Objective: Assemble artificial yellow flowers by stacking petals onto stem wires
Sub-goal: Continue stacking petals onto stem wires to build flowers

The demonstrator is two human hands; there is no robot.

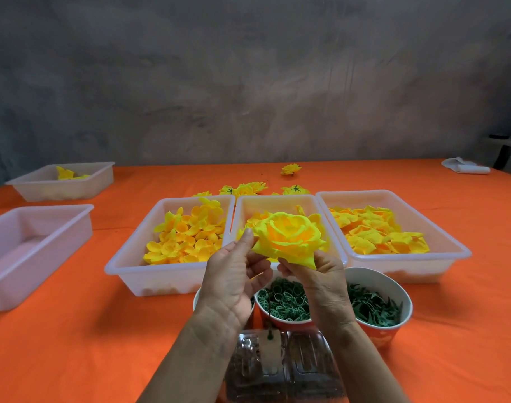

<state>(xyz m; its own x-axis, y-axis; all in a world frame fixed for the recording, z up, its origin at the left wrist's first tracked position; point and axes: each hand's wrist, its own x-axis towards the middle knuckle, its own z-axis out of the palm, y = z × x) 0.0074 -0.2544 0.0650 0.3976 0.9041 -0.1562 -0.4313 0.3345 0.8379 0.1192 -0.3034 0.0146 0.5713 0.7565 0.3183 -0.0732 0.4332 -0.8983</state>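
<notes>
A layered yellow flower [289, 235] is held up in front of the middle tray. My left hand [233, 280] pinches its left edge with thumb and fingers. My right hand [324, 277] grips it from below on the right. A thin dark stem wire [269, 312] hangs down from under the flower toward a clear plastic container [280, 370]. Three white trays behind hold loose yellow petals: small cupped ones in the left tray [149, 257], a few in the middle tray [277, 203], wide ones in the right tray [408, 257].
Three cups stand close in front: one with green rings [283, 303], one with green leaf pieces [376, 306], one mostly hidden behind my left hand. Finished flowers [248, 188] lie behind the trays. Two more white trays [30, 251] [65, 181] sit at the left on the orange cloth.
</notes>
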